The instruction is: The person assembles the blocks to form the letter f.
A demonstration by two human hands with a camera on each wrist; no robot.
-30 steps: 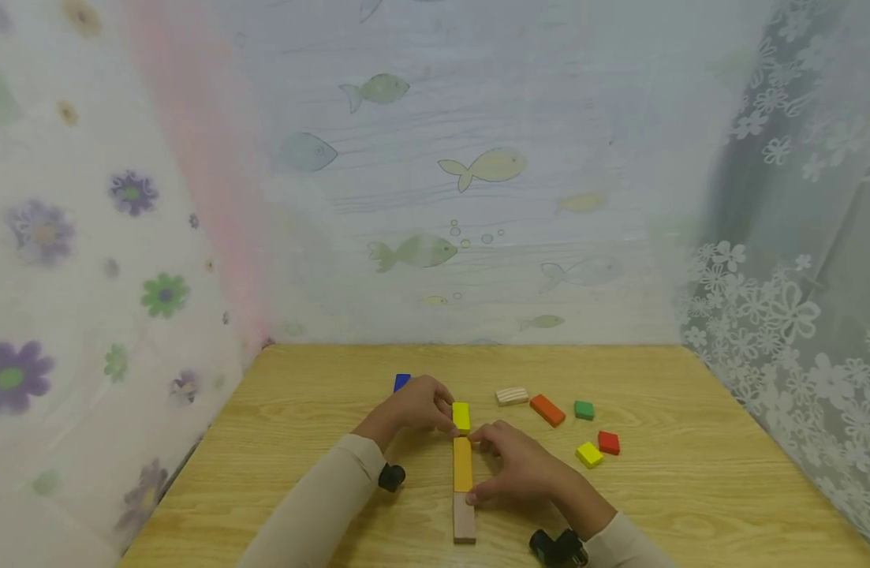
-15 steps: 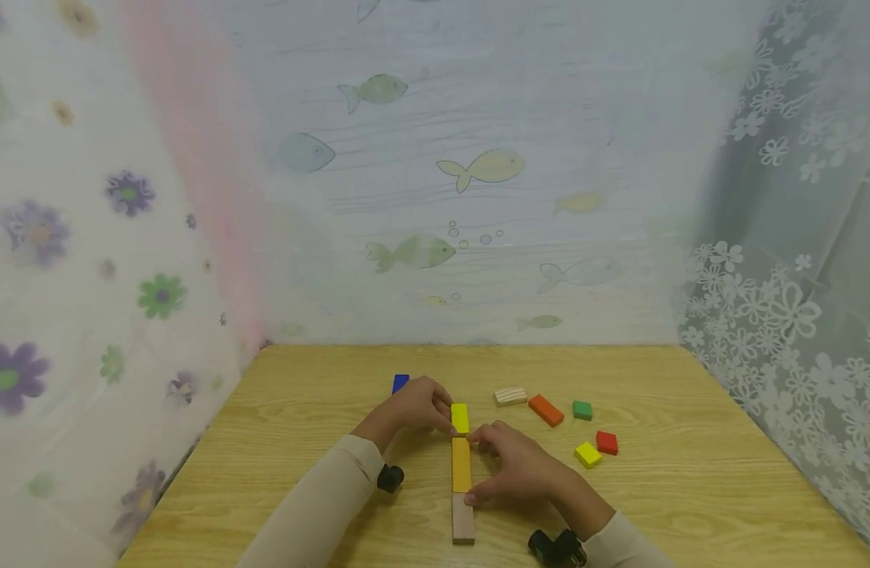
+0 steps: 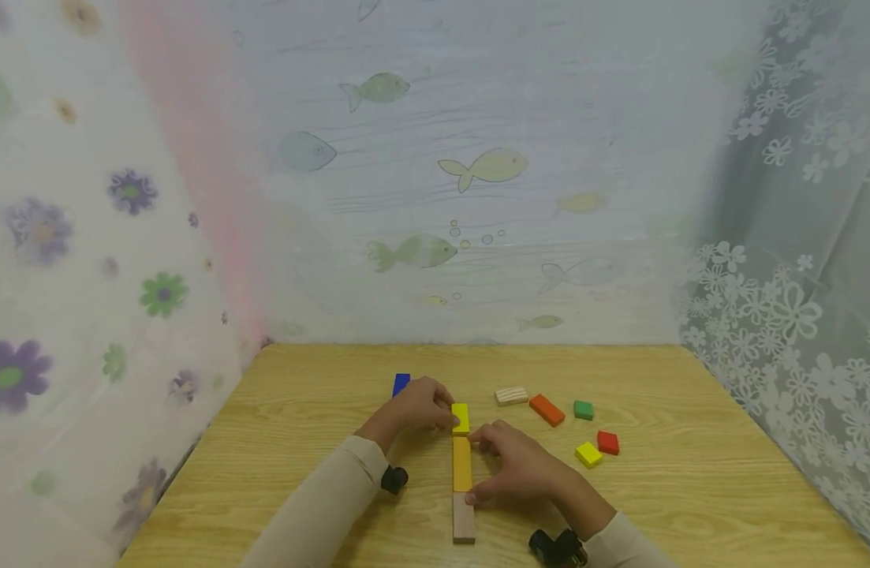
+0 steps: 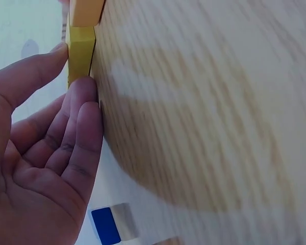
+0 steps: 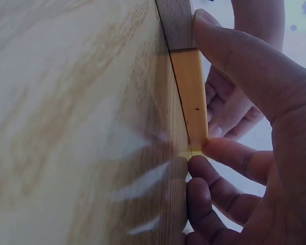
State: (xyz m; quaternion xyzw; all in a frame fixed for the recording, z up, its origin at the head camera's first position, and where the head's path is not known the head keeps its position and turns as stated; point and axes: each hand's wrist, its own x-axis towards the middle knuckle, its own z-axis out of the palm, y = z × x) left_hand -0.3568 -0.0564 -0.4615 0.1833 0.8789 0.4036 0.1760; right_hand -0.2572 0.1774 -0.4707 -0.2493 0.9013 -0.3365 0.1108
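Three blocks lie end to end in a row: a plain wooden block [image 3: 464, 518] nearest me, an orange-yellow block [image 3: 462, 465] in the middle and a bright yellow block [image 3: 461, 416] at the far end. My left hand [image 3: 422, 404] pinches the yellow block, thumb on its upper edge and fingertips against its far part, as the left wrist view shows. From the right, my right hand [image 3: 523, 461] spans the orange-yellow block [image 5: 192, 97]. Its index fingertip meets the joint with the yellow block, while its thumb touches the plain block [image 5: 177, 23] just past the other joint.
Behind my left hand lies a blue block [image 3: 402, 383]. To the right are a striped wooden block [image 3: 511, 396], an orange-red block [image 3: 547, 409], a green block [image 3: 583, 409], a red block [image 3: 608, 442] and a small yellow block [image 3: 588, 454] on the wooden table [image 3: 690, 489].
My left thumb has shifted forward from the near corner of the yellow block onto its left edge. The right hand and the row of blocks have stayed in place.
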